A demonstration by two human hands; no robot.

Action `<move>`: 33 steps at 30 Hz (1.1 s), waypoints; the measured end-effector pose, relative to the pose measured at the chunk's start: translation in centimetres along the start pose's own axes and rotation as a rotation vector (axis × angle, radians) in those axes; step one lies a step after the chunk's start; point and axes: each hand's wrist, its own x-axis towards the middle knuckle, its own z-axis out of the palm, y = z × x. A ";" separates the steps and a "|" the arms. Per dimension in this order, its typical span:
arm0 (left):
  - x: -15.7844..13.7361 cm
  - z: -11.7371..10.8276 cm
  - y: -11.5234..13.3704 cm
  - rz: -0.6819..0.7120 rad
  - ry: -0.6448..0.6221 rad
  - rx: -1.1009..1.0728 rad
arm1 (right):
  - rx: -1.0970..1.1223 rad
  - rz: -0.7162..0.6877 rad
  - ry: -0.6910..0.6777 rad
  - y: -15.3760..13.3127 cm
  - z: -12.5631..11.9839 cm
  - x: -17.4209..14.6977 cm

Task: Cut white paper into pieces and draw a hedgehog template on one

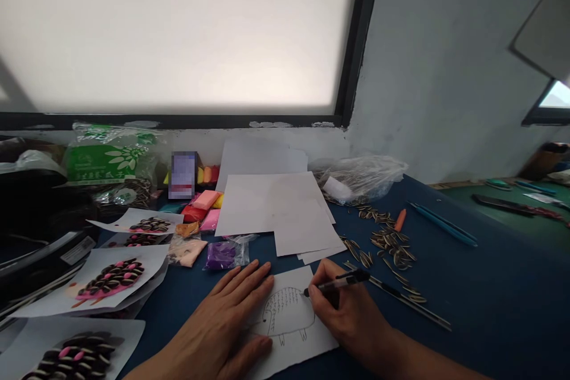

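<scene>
My left hand lies flat on the left part of a white sheet of paper, its fingers stretched out and apart. A black pen is gripped in my right hand, its tip at the upper right of a line drawing on that sheet. The drawing looks like a hedgehog, with a rounded back, small marks inside it and short legs below. Part of the sheet is hidden under both hands. A purple clay packet lies just beyond my left fingertips.
Blank sheets lie ahead. Sunflower seeds, an orange stick, a metallic rod and blue tweezers are at right. Seed-covered pictures, colored clay packets and a green seed bag are at left. A plastic bag stands behind.
</scene>
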 end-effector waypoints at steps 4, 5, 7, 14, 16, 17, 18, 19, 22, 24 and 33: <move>0.2 -0.1 0.0 0.002 -0.026 -0.011 | 0.043 0.020 0.000 0.1 0.0 0.0; 0.2 -0.1 0.0 -0.001 -0.038 -0.008 | 0.058 0.019 0.009 0.1 0.1 0.0; 0.3 0.1 0.0 -0.012 -0.052 0.002 | 0.082 0.010 0.038 0.2 0.1 0.0; 0.2 1.2 -0.7 -0.024 0.005 -0.003 | 0.160 0.022 0.035 -0.2 -0.1 0.1; 0.1 1.4 -0.9 -0.042 0.011 0.002 | 0.207 0.040 0.015 -0.4 -0.1 -0.1; 0.1 1.5 -1.0 -0.043 0.008 0.004 | 0.233 0.050 0.005 -0.5 -0.1 -0.2; 0.0 1.7 -1.1 -0.045 0.006 0.007 | 0.258 0.060 -0.007 -0.6 0.1 -0.4; 0.0 1.8 -1.1 -0.050 0.012 0.010 | 0.279 0.070 -0.020 -0.7 0.2 -0.6; -0.1 2.3 -1.0 -0.071 0.075 0.013 | 0.328 0.093 -0.073 -0.9 0.7 -1.2; -0.2 2.5 -0.9 -0.083 0.128 0.004 | 0.350 0.106 -0.107 -0.9 1.0 -1.4; 0.2 1.7 -0.4 -0.058 0.150 0.021 | 0.278 0.046 -0.092 -2.0 1.5 -1.2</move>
